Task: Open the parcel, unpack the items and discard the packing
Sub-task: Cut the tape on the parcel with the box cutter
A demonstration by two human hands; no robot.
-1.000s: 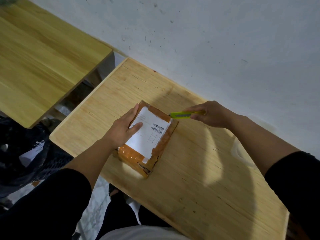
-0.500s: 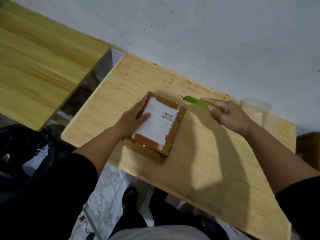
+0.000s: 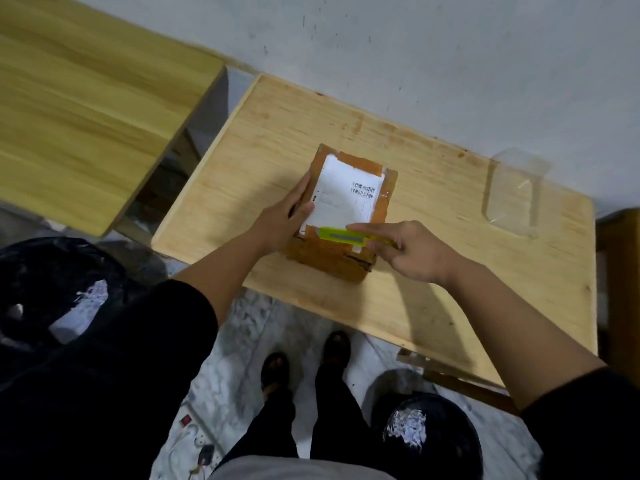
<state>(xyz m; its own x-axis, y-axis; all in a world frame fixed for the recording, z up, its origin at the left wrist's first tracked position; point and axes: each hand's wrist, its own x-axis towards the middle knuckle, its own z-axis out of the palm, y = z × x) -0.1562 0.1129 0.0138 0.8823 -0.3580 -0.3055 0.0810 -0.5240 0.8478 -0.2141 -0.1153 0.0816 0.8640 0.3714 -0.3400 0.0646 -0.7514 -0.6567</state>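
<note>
**Cutter laid across the near edge of a taped parcel**

The parcel point(image 3: 346, 209), a brown cardboard box bound in orange-brown tape with a white shipping label point(image 3: 343, 199) on top, sits on the light wooden table point(image 3: 433, 289), near its front edge and left of centre. The left hand point(image 3: 284, 225) grasps the parcel's left side, thumb on the label and fingers along the wall. The right hand point(image 3: 412, 251) is clenched around a yellow-green utility knife point(image 3: 346, 235), which lies across the parcel's near top edge, its tip pointing left towards the left thumb; the blade itself is too small to make out. A clear plastic container point(image 3: 512, 192) rests well apart at the table's far right. A second wooden tabletop point(image 3: 79, 98) stands to the left across a gap. Below, black bin bags point(image 3: 45, 278) sit on the marbled floor point(image 3: 235, 358) on both sides of the person's feet.
</note>
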